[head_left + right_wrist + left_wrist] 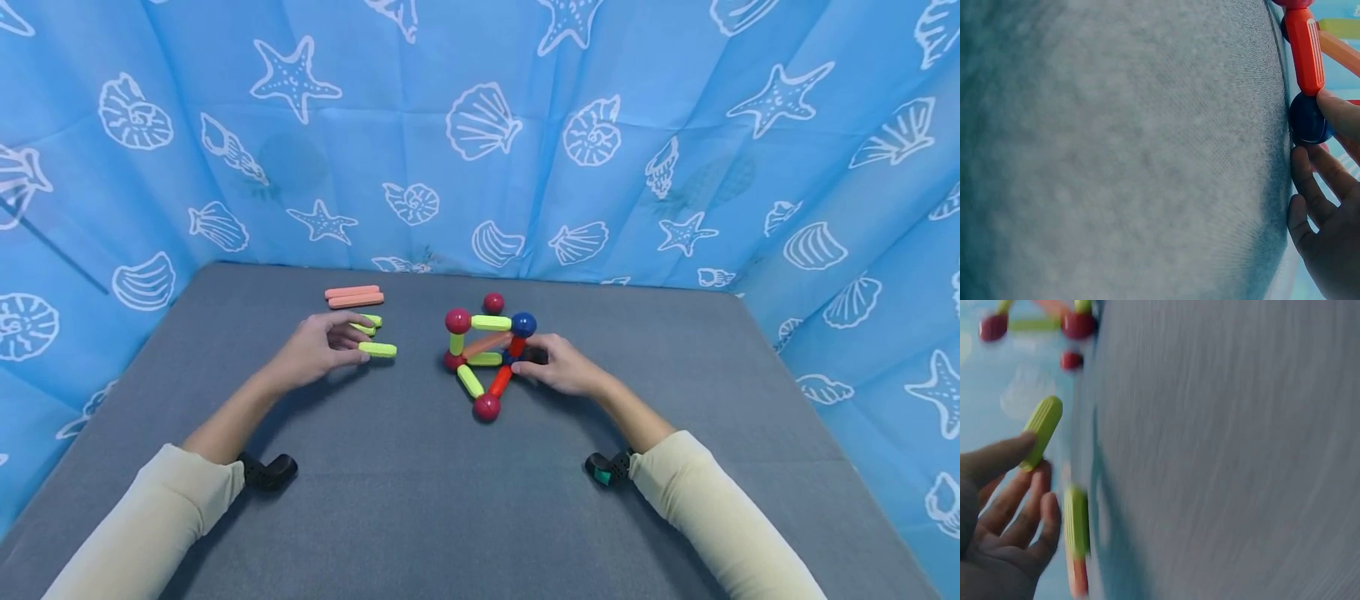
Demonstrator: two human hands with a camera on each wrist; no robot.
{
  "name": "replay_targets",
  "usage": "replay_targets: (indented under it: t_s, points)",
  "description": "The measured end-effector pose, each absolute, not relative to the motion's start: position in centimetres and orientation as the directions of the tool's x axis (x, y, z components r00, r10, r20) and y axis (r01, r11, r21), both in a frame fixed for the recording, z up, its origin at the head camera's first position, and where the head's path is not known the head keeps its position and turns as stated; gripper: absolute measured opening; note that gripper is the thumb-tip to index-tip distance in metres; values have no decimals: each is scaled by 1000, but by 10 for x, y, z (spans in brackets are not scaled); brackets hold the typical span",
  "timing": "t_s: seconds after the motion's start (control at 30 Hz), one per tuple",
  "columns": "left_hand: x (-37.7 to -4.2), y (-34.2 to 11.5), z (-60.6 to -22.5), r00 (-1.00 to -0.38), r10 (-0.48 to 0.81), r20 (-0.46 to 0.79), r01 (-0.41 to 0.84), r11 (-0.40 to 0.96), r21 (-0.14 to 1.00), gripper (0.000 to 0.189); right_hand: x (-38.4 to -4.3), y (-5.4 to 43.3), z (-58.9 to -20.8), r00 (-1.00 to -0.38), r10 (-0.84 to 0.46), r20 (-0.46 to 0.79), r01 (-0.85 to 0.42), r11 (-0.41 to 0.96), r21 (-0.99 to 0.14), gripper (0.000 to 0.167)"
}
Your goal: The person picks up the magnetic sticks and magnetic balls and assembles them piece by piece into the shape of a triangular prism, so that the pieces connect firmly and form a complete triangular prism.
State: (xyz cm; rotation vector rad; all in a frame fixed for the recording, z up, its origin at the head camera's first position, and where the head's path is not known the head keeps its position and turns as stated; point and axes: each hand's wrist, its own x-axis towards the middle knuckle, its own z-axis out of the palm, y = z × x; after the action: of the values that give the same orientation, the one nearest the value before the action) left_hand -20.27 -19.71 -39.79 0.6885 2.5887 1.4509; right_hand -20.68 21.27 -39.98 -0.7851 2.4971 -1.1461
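Head view: a yellow-green rod (381,351), probably light, stiff and best held near one end, is pinched there above the worktop (435,500) by the left hand's grip (318,350), while the lower blue ball (1307,119) is held by the right hand's grip (561,365).

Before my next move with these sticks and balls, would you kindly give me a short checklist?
1. Left hand holding a green stick: ok, pinched near one end.
2. Right hand on the lower blue ball: ok, pinching it.
3. Frame standing: ok, not collapsed.
4. Green stick joined to the frame: not ok, apart from it.
5. Spare red ball attached: not ok, loose behind the frame.
6. Orange stick seated at its right end: cannot tell, unclear.
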Motion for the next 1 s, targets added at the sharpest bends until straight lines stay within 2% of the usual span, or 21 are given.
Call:
replay_targets:
  t_s: [0.17,0.3,0.7,1.0]
  points:
    - [-181,-164,-392,-871,450,194,353,301,886,40,-207,212,-399,-810,-586,-27,-362,535,-763,34]
    - [-170,-135,-385,-829,496,258,418,243,875,37,-207,213,-398,-814,-580,-24,-364,542,-758,33]
    - [-167,-73,-378,-678,680,280,589,275,760,34,-207,212,-401,-805,-593,-3,-375,514,-772,32]
    - [-168,-56,-381,-668,684,292,562,206,801,38,-207,212,-401,-806,-592,3,-378,511,-772,26]
